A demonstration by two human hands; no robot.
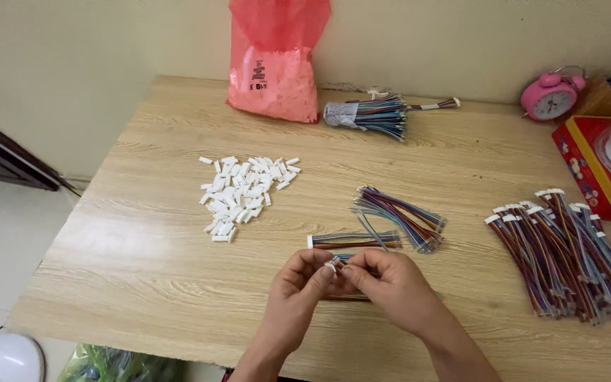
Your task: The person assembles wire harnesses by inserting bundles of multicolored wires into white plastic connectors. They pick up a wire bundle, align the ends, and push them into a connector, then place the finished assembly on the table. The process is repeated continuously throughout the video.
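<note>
White plastic connector (pixel 331 265) pinched in the left hand (pixel 298 283)'s grip, right hand (pixel 390 279) closed on thin coloured wires (pixel 344 259), feeding them in close to the eye. Just beyond the connector lies a loose wire bundle (pixel 353 240); farther left, the connector pile (pixel 243 194) waits on the bench (pixel 143 240).

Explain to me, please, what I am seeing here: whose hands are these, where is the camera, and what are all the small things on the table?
The one picture comes from a camera worn on a person's head, looking down. The left hand and right hand are that person's own. Together they pinch a small white connector with thin coloured wires. On the wooden table lie a pile of white connectors, a loose wire bunch, one finished wire set and a big heap of wire sets. Behind stand a pink bag, a tied wire bundle and a pink alarm clock.
</note>
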